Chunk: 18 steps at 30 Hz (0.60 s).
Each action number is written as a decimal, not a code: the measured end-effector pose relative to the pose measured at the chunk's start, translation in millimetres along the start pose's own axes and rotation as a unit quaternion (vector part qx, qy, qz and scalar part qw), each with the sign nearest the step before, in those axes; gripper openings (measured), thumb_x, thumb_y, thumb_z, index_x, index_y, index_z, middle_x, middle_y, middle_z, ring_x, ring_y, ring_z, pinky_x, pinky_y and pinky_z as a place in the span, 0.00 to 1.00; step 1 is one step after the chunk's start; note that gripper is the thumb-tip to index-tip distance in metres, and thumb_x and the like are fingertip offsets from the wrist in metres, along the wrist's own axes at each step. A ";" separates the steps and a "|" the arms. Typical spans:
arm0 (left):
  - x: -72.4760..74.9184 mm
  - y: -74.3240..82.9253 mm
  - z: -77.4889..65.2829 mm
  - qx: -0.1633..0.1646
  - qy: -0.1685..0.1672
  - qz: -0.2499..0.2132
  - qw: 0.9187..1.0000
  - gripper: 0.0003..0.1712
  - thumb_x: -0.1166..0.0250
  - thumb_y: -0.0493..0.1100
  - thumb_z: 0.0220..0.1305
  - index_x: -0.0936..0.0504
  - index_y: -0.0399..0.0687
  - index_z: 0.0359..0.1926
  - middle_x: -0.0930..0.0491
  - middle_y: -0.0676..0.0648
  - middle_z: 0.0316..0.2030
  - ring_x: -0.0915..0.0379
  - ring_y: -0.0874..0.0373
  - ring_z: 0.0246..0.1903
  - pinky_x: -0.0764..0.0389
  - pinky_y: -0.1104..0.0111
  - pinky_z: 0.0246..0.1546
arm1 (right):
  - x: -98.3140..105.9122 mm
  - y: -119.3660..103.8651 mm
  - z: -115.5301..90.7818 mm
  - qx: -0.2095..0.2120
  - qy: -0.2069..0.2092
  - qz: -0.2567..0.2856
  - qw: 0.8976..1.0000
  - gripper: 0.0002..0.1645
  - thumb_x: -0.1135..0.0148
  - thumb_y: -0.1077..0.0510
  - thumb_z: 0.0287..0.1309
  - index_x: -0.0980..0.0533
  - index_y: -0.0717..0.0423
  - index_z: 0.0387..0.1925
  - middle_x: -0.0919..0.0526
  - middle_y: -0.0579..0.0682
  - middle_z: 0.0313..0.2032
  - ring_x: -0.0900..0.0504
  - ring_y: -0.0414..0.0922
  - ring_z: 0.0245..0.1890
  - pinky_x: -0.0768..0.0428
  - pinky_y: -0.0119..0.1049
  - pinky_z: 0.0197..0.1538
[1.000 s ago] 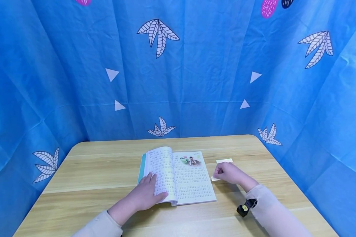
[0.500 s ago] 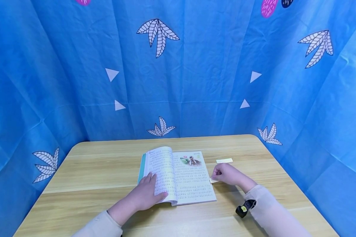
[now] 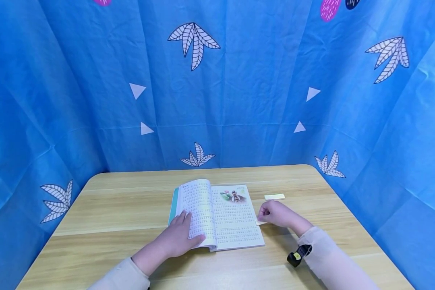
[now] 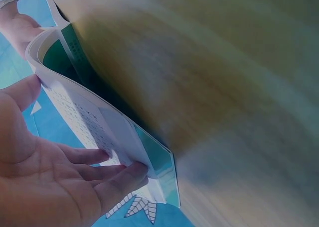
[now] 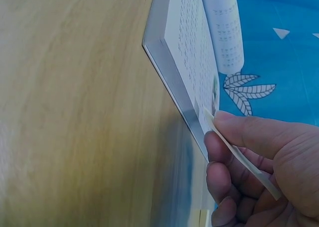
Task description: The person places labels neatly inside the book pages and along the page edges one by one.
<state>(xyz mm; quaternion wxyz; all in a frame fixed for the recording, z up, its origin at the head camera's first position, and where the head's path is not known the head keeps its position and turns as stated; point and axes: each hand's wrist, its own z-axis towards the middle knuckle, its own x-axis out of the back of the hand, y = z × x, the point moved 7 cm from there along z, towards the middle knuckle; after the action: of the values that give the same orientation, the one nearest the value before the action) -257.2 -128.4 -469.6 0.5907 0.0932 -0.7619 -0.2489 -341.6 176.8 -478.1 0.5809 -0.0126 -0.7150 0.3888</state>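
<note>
An open book [image 3: 235,225] with printed pages and a bee picture lies on the table. My left hand [image 3: 176,237] rests on its left page [image 4: 82,105], with fingers spread and nearly straight. At the book's right edge, my right hand [image 3: 278,213] pinches a pale yellow paper strip [image 5: 244,160], like a sticky note, between thumb and curled index finger. The strip's far end reaches the right page's edge. Behind that hand lies another pale yellow sticky-note strip [image 3: 274,197] on the table.
The wooden table [image 3: 123,217] has rounded back corners. A blue curtain [image 3: 221,88] with white leaf and triangle prints hangs behind it and at both sides. A black band [image 3: 299,255] hangs under the right sleeve.
My right hand has shifted slightly left with the paper strip, whose end now overlaps the book's right edge. My left hand has stayed on the left page.
</note>
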 end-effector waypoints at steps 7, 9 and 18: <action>-0.6 -0.7 1.0 -0.001 -0.001 0.005 1.000 0.57 0.40 0.69 0.65 0.44 0.26 0.73 0.50 0.26 0.74 0.57 0.31 0.74 0.48 0.42 0.72 | -1.4 -0.2 0.7 -0.016 0.001 -0.005 1.000 0.09 0.30 0.62 0.57 0.22 0.52 0.26 0.24 0.40 0.22 0.28 0.37 0.23 0.26 0.31 0.28; -0.3 -0.5 0.7 -0.002 -0.001 0.008 1.000 0.57 0.40 0.69 0.65 0.43 0.26 0.73 0.50 0.26 0.74 0.57 0.31 0.74 0.48 0.42 0.72 | -1.3 -0.5 0.5 -0.019 0.001 -0.006 1.000 0.09 0.29 0.62 0.57 0.22 0.52 0.26 0.24 0.40 0.22 0.28 0.37 0.23 0.27 0.32 0.28; 0.4 0.3 -0.1 -0.002 0.000 0.009 1.000 0.56 0.40 0.69 0.66 0.43 0.26 0.73 0.50 0.25 0.74 0.56 0.31 0.74 0.48 0.42 0.72 | -2.3 1.4 1.2 -0.026 0.003 -0.009 1.000 0.09 0.29 0.62 0.57 0.22 0.52 0.26 0.24 0.41 0.22 0.28 0.38 0.23 0.26 0.32 0.29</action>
<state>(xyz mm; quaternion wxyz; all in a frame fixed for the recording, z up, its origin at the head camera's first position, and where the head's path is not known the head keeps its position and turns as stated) -257.1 -128.3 -469.1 0.5933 0.0851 -0.7620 -0.2454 -342.5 176.2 -480.8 0.5858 -0.0225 -0.7232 0.3651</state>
